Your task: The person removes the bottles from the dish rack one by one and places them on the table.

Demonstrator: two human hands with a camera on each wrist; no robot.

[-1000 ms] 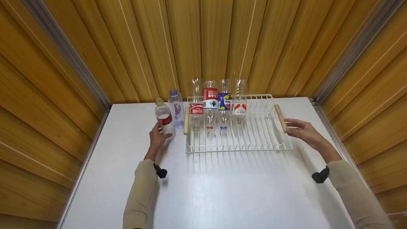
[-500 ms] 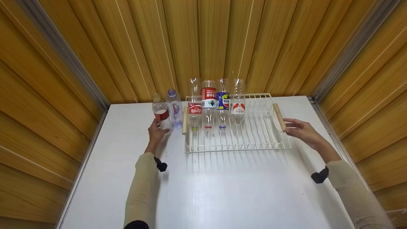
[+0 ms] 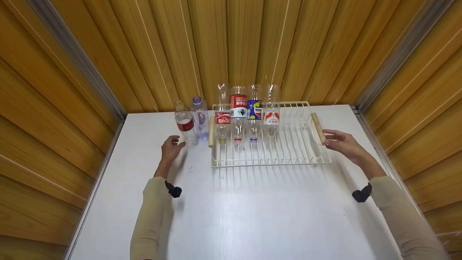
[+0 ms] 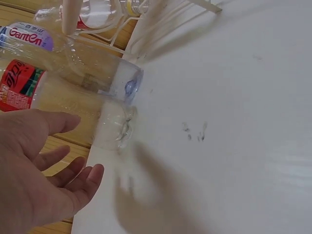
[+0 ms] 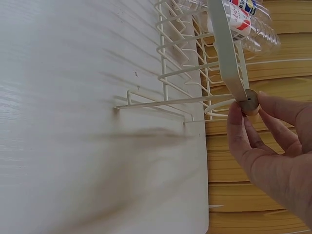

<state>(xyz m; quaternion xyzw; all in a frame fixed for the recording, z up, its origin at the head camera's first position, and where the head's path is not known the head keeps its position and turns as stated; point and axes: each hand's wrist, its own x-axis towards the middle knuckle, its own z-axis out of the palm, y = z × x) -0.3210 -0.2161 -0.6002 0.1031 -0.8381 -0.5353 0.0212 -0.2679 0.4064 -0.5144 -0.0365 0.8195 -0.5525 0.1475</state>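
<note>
In the head view my left hand point(image 3: 171, 148) is just left of a clear red-labelled bottle point(image 3: 186, 125) standing upright on the table. The left wrist view shows its fingers point(image 4: 66, 122) relaxed and holding nothing. A purplish bottle point(image 3: 201, 121) stands upright right beside that one. With its thumb and fingertips my right hand point(image 3: 343, 142) pinches the wooden handle point(image 3: 318, 128) at the right end of a white wire dish rack point(image 3: 288, 163). Several bottles stand upside down in the rack, among them a red-labelled bottle point(image 3: 222, 118) and a blue-labelled bottle point(image 3: 254, 110).
The rack's other wooden handle point(image 3: 211, 130) is close to the purplish bottle. A wood-plank wall point(image 3: 242, 43) rises behind the white table point(image 3: 231, 206), with plank walls on both sides too. Small dark marks point(image 4: 195, 131) dot the tabletop near my left hand.
My left hand has let go of the red-labelled bottle and drawn back to the left, after shifting it a little toward the purplish bottle. The right hand stays on the handle.
</note>
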